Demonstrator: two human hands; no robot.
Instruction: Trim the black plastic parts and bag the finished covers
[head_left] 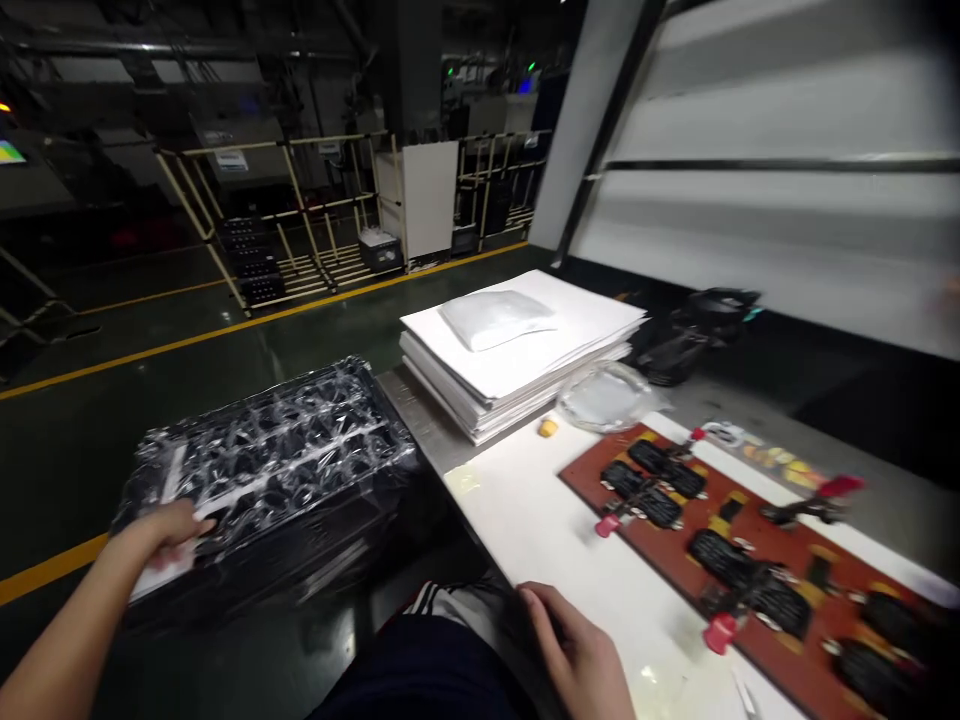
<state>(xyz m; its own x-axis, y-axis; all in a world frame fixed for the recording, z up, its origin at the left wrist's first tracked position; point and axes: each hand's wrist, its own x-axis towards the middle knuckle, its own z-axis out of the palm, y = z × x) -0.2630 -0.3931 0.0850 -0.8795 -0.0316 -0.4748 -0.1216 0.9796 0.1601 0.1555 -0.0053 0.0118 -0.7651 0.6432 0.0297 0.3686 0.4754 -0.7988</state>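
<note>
Left hand (174,528): fingers lie curled on the near top edge of the wrapped tray stack (285,460), touching the film. The thumb and the underside of the hand are hidden, so I cannot tell whether it clasps the edge or only rests there. The stack sits under and beyond the fingers. Glare on the film blurs the contents; only dark cells show.

Right hand (577,650): palm down on the near edge of the white tabletop (525,520), fingers loosely extended, holding nothing. The wrist is cut off by the lower frame.

Right of that hand lies the brown fixture board (757,535), with blurred black parts and red knobs; its far right end is cut off.

Beyond the right hand's fingertips is bare tabletop, then a small yellow piece (548,427) and a stack of white sheets (517,370). Between the hands are the table corner and a gap down to dark floor.
</note>
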